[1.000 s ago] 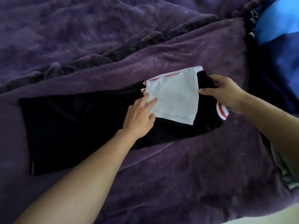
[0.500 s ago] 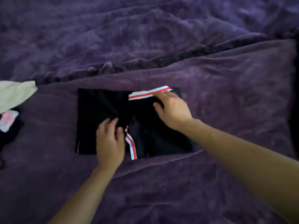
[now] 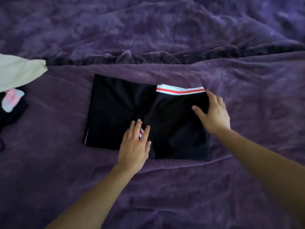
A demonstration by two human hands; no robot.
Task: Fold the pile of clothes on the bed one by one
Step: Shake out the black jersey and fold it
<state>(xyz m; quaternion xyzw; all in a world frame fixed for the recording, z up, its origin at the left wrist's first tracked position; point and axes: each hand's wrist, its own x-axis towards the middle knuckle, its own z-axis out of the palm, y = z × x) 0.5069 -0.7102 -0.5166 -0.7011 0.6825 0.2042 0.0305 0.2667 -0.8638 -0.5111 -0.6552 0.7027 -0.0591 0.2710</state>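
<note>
Black garment (image 3: 118, 111) lies folded flat mid-blanket (image 3: 165, 195). Left hand (image 3: 134, 144) rests palm-down on its near edge, fingers straight, spread over a red-white trim. Right hand (image 3: 212, 113) rests flat on its right end, fingers spread. Pale cloth (image 3: 18, 71) well left of garment.

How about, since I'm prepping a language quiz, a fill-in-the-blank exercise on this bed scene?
The black shirt lies on a ____ blanket.
Its white trim carries a ____ stripe.
The cream cloth lies at the picture's ____ edge.
The left hand and right hand both press on the ____.
Missing words: purple, red, left, shirt.
</note>
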